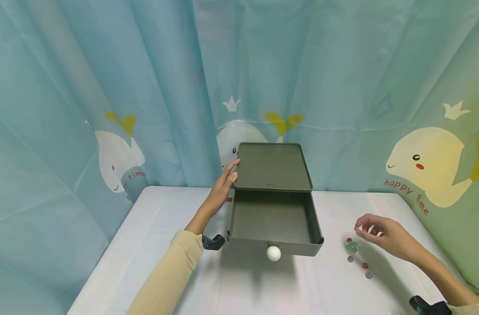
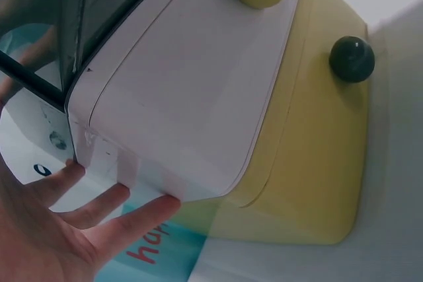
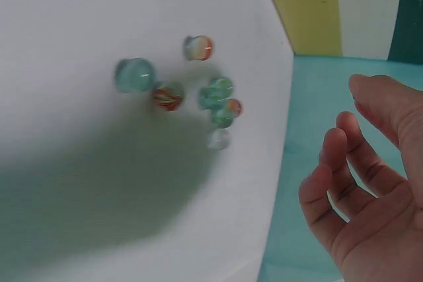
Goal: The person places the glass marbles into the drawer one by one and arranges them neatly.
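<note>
Left hand [image 1: 222, 187] rests flat, fingers straight, against the drawer box [image 1: 273, 168]; right hand [image 1: 385, 235] hovers over marbles [image 1: 354, 250], fingers loose, holding nothing.

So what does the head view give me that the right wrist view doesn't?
Only the head view shows the drawer box, its top drawer pulled open with a white knob, and the left hand resting flat on the box's side. Only the right wrist view shows the marbles' green and orange swirls. Both show the right hand, fingers loosely curled, holding nothing visible, hovering beside the marbles on the white table.
</note>
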Motion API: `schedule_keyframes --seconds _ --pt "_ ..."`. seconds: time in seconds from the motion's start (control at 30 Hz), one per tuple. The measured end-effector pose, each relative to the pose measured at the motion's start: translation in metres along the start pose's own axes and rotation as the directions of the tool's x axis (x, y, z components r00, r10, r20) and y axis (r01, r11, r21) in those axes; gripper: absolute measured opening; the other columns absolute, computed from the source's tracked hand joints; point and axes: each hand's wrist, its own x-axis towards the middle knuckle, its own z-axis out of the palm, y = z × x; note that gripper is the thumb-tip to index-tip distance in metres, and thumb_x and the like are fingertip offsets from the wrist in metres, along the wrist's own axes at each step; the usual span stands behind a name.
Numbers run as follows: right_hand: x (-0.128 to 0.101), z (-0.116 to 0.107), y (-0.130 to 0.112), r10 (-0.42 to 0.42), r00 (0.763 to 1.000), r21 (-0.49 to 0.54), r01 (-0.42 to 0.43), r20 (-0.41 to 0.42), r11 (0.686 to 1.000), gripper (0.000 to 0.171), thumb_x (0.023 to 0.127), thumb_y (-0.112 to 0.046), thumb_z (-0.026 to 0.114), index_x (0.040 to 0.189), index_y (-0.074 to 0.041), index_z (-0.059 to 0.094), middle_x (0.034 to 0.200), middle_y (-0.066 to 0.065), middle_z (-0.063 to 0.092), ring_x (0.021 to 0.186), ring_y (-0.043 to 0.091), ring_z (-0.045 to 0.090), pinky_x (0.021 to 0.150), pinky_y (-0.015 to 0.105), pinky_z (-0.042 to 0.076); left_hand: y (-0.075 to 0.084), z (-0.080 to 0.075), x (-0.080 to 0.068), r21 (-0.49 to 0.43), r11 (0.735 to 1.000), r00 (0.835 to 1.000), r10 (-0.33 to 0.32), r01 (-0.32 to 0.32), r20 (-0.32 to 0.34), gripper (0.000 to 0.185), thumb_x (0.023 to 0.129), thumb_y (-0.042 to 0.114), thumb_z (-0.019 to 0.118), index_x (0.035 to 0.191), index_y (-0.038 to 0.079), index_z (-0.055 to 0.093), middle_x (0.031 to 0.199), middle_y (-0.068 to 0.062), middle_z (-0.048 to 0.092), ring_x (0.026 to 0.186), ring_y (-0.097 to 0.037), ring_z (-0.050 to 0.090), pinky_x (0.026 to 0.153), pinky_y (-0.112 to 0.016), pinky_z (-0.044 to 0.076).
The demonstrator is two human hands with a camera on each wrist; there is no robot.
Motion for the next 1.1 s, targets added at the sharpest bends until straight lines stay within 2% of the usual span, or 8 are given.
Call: schedule_keyframes --seconds 0.27,0.6,0.87,1.1 --pt "0.015 -0.012 -0.015 -0.045 0.999 -0.049 0.044 -0.022 0.998 0.031 0.086 -0.001 0.079 0.095 -0.029 0.068 0.078 -0.016 0.061 0.066 0.002 0.057 0.057 0.02 0.045 0.002 0.0 0.0 0.003 1.0 1.0 0.001 -0.001 -0.006 0.054 0.109 0.044 0.037 0.162 0.038 0.029 0.169 -0.001 0.02 0.146 -0.039 0.035 0.083 -0.07 0.054" --pt "0.029 -0.023 -0.029 -0.083 0.996 -0.061 0.081 -0.034 0.995 0.027 0.087 0.001 0.078 0.097 -0.023 0.071 0.081 -0.016 0.063 0.068 0.003 0.057 0.058 0.018 0.047 0.0 0.0 -0.002 0.032 0.999 1.0 -0.017 0.017 -0.012 0.053 0.109 0.047 0.036 0.161 0.042 0.029 0.169 0.002 0.021 0.146 -0.038 0.036 0.084 -0.069 0.053" --pt "0.039 -0.033 -0.045 -0.116 0.991 -0.091 0.11 -0.067 0.99 0.028 0.086 0.0 0.079 0.097 -0.024 0.071 0.084 -0.016 0.065 0.068 0.002 0.058 0.058 0.016 0.046 0.002 0.0 -0.001 0.029 1.0 1.0 -0.001 0.001 -0.012 0.054 0.108 0.048 0.037 0.161 0.04 0.029 0.169 -0.001 0.021 0.146 -0.039 0.035 0.084 -0.069 0.053" --pt "0.045 -0.041 -0.058 -0.1 0.994 -0.032 0.098 -0.051 0.995 0.025 0.089 -0.001 0.077 0.1 -0.023 0.071 0.086 -0.012 0.068 0.069 0.005 0.06 0.056 0.019 0.047 0.0 0.0 -0.002 0.021 1.0 1.0 -0.014 0.014 -0.01 0.054 0.108 0.049 0.037 0.161 0.041 0.029 0.169 0.0 0.018 0.144 -0.042 0.037 0.085 -0.07 0.053"
